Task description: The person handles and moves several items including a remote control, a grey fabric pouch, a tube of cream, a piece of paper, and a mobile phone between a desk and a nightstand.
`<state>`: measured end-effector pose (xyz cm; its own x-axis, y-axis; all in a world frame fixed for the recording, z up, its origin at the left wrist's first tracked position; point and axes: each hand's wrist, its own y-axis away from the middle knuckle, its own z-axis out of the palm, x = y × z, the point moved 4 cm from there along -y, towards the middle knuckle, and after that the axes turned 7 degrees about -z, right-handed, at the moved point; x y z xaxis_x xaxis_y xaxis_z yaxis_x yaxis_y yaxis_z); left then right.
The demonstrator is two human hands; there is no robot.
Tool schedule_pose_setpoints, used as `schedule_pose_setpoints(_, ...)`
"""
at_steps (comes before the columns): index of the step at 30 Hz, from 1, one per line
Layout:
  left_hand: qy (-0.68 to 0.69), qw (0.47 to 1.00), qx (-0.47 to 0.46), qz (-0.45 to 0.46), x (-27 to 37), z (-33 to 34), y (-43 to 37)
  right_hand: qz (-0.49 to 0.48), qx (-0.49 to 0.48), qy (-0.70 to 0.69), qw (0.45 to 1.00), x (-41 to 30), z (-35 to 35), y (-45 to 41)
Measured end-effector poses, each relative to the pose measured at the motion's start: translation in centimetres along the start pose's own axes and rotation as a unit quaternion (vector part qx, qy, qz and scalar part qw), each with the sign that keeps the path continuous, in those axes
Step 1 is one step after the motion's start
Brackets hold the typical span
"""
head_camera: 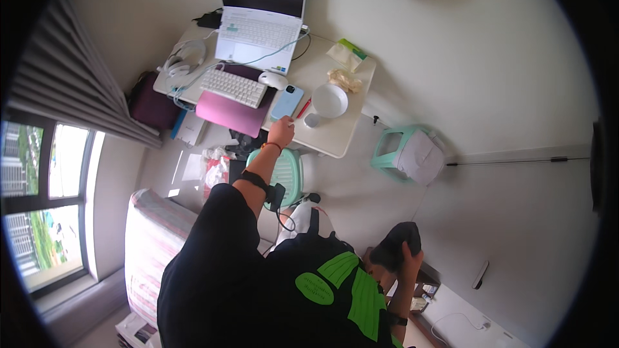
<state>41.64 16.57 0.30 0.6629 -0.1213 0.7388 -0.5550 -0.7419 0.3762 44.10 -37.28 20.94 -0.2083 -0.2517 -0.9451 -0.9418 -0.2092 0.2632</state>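
My left hand (pixel 282 131) reaches to the desk's front edge, its fingertips beside the lower end of a light blue phone (pixel 287 101). A small white bit shows at the fingers; whether they grip it is unclear. Just right of them sit a small round grey-white container (pixel 312 120) and a red pen (pixel 304 108). A white bowl (pixel 330 100) stands further right. Down at my right side, my right hand (pixel 412 257) is closed around a dark grey cloth item (pixel 392 247), possibly a cap. Its far side is hidden.
On the desk (pixel 338 137) are an open laptop (pixel 261 24), keyboard (pixel 233 88), mouse (pixel 273 80), headphones (pixel 184 58), tissue pack (pixel 347 54) and crumpled beige material (pixel 344 80). A green stool (pixel 288 179) stands before it; another stool (pixel 387 147) bears grey cloth (pixel 420 157).
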Motion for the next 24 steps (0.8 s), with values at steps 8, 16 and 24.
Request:
schedule_pose_setpoints(8, -0.203, 0.976, -0.027, 0.073, 0.5, 4.0, -9.9, 0.027, 0.126, 0.013, 0.992, 0.2, 0.1, 2.0)
schedule_pose_setpoints(16, -0.331, 0.938, -0.071, 0.074, 2.1, 5.5, -12.4, 0.024, 0.178, -0.067, 0.981, -3.3, 1.8, 4.4)
schedule_pose_setpoints(24, -0.249, 0.96, -0.073, 0.108, 5.6, 0.0, -9.1, 0.071, 0.173, 0.07, 0.98, -0.4, 0.2, 5.1)
